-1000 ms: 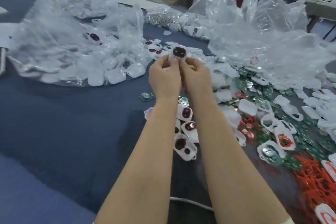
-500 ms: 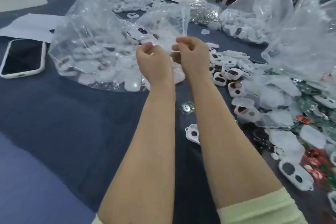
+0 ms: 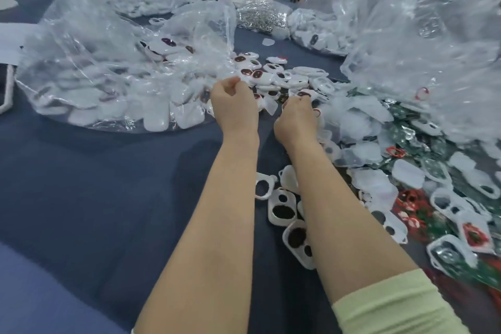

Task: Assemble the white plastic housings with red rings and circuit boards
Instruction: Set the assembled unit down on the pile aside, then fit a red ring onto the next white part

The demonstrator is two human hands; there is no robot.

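Both hands are out over the blue table (image 3: 108,184), backs up and knuckles away from me. Left hand (image 3: 234,108): fingers curled in, thumb against the index finger, at the near edge of the left bag (image 3: 108,62); cannot tell whether it pinches anything. Right hand (image 3: 296,119): fingers bent down, tips on the loose housings (image 3: 282,78) just ahead of it, one there showing a dark red-rimmed window; grip hidden from me, cannot tell if it has hold of one. Housings lie scattered flat between the two bags, pointing every way. Two near my right forearm read clearly. Housing one (image 3: 280,207) has its long axis running away from me, small hole at the far end, large oval opening nearer. Housing two (image 3: 298,243) sits just beside it, axis slanted, large opening far-left, small hole near-right. More housings are packed in the left bag, mostly blank side up. Right bag (image 3: 420,49) stands crumpled and tall. Below it lie green boards (image 3: 406,127) mixed with white housings and a red ring (image 3: 394,152). Sleeve (image 3: 393,304), pale yellow, covers my right arm near the elbow.
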